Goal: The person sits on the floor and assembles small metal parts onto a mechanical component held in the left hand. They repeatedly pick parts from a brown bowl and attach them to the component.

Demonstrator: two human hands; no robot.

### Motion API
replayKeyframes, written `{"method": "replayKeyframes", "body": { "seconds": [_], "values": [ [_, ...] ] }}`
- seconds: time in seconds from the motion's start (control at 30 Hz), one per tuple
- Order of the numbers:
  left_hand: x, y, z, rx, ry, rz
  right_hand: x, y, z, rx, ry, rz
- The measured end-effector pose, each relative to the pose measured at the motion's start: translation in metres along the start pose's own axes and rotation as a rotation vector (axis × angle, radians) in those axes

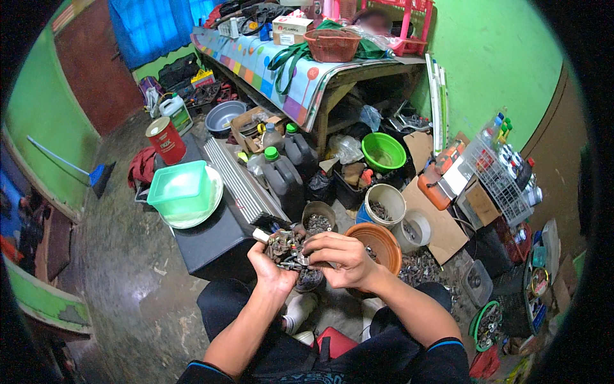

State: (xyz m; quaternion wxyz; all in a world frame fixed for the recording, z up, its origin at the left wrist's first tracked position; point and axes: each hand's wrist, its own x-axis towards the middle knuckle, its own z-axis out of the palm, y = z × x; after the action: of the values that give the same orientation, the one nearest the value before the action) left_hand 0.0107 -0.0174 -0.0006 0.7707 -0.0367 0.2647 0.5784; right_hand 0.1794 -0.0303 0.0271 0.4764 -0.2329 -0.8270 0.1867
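My left hand (272, 272) is turned palm up, its fingers curled under a clump of small dark and silvery metal parts (283, 248). A white piece (260, 235) shows at the tip of the left thumb. My right hand (342, 257) reaches in from the right, fingertips pinched on a small silver metal part (303, 260) at the clump's edge. The exact kind of these parts is too small to tell. Just beyond both hands stands a container of small metal hardware (318, 223). A brown basin (382, 242) sits by the right hand, partly hidden by it.
A black box (208, 246) at left carries a green plastic tub (179, 189) on a plate. Black jerrycans (281, 182) stand ahead. To the right are a white bucket (385, 200), loose hardware (422, 269) on the floor and a wire rack (495, 182). A cluttered table (307, 96) stands behind.
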Motion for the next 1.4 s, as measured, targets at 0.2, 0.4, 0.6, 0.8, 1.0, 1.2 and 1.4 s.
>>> {"method": "replayKeyframes", "body": {
  "seconds": [0.2,0.4,0.6,0.8,1.0,1.2,1.4],
  "values": [
    [0.0,-0.003,0.0,0.024,-0.044,0.048,-0.001,-0.006,0.005,-0.022,0.041,0.104],
    [0.003,-0.004,-0.004,0.026,-0.055,0.083,0.005,-0.009,0.001,-0.065,0.003,0.08],
    [-0.004,-0.008,0.005,0.036,-0.045,0.059,0.01,-0.009,-0.006,-0.005,0.082,0.225],
    [-0.001,-0.009,-0.008,0.06,-0.099,-0.017,0.013,-0.005,-0.018,-0.029,-0.178,0.252],
    [-0.005,-0.014,-0.004,0.05,-0.067,-0.018,0.01,-0.003,-0.02,0.001,-0.198,0.276],
    [-0.006,-0.013,-0.003,0.101,-0.024,-0.022,0.013,-0.006,-0.02,0.005,-0.218,0.275],
    [-0.003,-0.013,-0.003,0.089,0.003,-0.01,0.01,0.0,-0.016,-0.005,-0.208,0.24]
  ]
}}
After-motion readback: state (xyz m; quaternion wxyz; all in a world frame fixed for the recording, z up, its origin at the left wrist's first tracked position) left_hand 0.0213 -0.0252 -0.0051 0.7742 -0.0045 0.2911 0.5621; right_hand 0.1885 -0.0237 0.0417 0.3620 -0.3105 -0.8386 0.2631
